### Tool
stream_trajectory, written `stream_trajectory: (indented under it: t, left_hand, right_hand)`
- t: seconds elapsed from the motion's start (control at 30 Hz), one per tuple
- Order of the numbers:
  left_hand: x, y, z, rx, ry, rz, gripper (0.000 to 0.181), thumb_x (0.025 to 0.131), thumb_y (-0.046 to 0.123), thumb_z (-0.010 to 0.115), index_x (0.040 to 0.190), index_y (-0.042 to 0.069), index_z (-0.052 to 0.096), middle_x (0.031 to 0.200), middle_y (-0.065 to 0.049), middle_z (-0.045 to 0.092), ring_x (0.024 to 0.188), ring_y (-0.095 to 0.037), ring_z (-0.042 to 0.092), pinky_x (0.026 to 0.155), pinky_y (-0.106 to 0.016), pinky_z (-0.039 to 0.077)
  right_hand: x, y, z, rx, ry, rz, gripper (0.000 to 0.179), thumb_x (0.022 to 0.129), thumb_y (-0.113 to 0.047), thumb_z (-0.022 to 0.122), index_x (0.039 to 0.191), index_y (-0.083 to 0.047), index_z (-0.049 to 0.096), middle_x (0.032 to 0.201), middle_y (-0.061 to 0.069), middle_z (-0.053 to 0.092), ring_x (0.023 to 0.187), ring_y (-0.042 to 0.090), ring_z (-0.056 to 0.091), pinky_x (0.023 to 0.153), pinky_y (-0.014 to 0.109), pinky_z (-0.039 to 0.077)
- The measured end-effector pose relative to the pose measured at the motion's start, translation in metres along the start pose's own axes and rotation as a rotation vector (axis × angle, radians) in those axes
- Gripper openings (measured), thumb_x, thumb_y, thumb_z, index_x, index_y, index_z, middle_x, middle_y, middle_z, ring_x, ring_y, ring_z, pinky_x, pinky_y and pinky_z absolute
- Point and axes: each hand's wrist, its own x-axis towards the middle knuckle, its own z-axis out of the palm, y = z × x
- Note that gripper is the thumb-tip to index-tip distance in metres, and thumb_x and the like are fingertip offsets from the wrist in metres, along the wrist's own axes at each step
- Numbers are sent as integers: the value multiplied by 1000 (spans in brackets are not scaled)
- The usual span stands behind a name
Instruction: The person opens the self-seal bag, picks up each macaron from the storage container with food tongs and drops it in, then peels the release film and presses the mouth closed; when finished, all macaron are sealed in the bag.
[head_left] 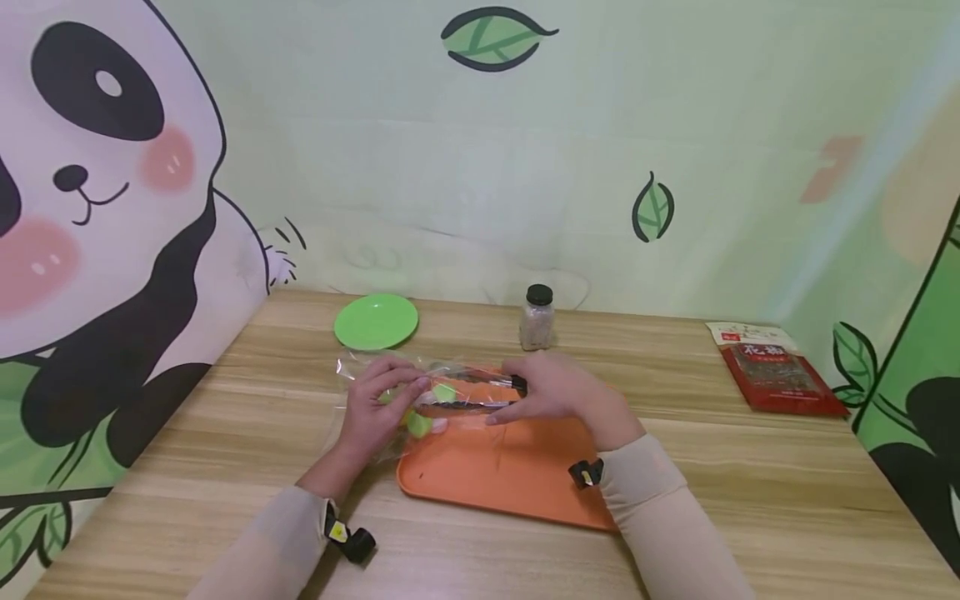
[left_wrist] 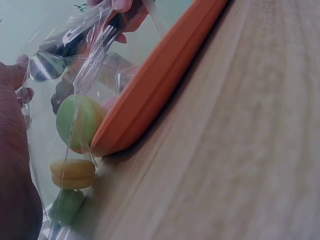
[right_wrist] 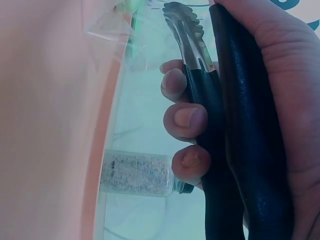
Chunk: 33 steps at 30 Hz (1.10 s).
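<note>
My left hand (head_left: 375, 407) pinches the edge of a clear plastic bag (head_left: 349, 365) over the left end of an orange tray (head_left: 510, 479). In my right hand (head_left: 562, 390) I grip tongs (right_wrist: 215, 120) with black handles and scalloped metal tips; their arms are a little apart and reach left toward the bag's mouth. Through the plastic, the left wrist view shows a green macaron (left_wrist: 77, 121), a yellow macaron (left_wrist: 73, 174) and a small green piece (left_wrist: 67, 206) below them. Glare on the plastic hides exactly what lies at the tong tips.
Behind the tray stands a clear jar (head_left: 536, 325) with a black cap and speckled contents. A green plate (head_left: 377, 322) lies at the back left. A red and white packet (head_left: 780, 375) lies on the wooden table (head_left: 750, 492) at the right, near the wall.
</note>
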Motion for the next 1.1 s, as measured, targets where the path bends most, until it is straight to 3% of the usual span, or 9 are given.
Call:
stream_trajectory:
  t: [0.1, 0.2, 0.53, 0.67, 0.8, 0.9, 1.1]
  left_hand:
    - [0, 0, 0, -4, 0, 1, 19, 76, -19, 75, 86, -3, 75, 86, -15, 66, 85, -26, 61, 79, -24, 49]
    - [0, -1, -1, -12, -4, 1, 19, 76, -18, 75, 86, -3, 75, 86, -15, 66, 84, -26, 61, 80, -23, 49]
    - [1, 0, -1, -19, 1, 20, 19, 75, -20, 76, 86, -4, 74, 86, -16, 67, 84, -26, 61, 81, -23, 49]
    - [-2, -7, 3, -27, -3, 19, 19, 75, -19, 75, 87, -5, 75, 87, -17, 66, 85, -30, 61, 82, -24, 49]
    - [-8, -25, 8, -35, -27, 0, 19, 77, -16, 77, 90, -3, 76, 90, -16, 67, 85, -31, 60, 82, -24, 48]
    - [-10, -36, 7, 12, -49, -13, 18, 79, -10, 79, 92, 3, 79, 91, -10, 69, 88, -28, 61, 84, -27, 46]
    - [-10, -40, 0, 228, -116, -37, 11, 85, 16, 81, 96, 15, 81, 95, 1, 71, 96, -22, 59, 85, -39, 42]
  right_hand:
    - [-4, 4, -2, 18, 22, -22, 68, 75, -76, 71, 102, -13, 66, 70, -6, 49, 64, 12, 50, 56, 30, 40]
    - [-7, 7, -1, 43, 38, -37, 67, 75, -75, 72, 95, -11, 64, 67, -8, 42, 60, 9, 45, 53, 27, 34]
    - [-15, 15, -4, 76, 59, -49, 62, 74, -74, 73, 88, -16, 59, 67, -8, 43, 61, 8, 46, 53, 27, 35]
    - [-30, 27, -5, 134, 66, -23, 63, 72, -73, 76, 89, -14, 60, 67, -8, 45, 61, 8, 46, 53, 27, 36]
    - [-60, 52, -7, 229, 83, 51, 62, 72, -68, 79, 95, -13, 65, 71, -5, 53, 65, 11, 50, 55, 28, 39]
    - [-85, 77, -7, 276, 134, 148, 59, 74, -63, 81, 99, -12, 65, 74, -3, 56, 65, 13, 50, 53, 29, 40]
    - [-129, 118, -4, 163, 210, 464, 66, 76, -66, 77, 98, -7, 57, 74, 1, 53, 63, 17, 50, 51, 32, 38]
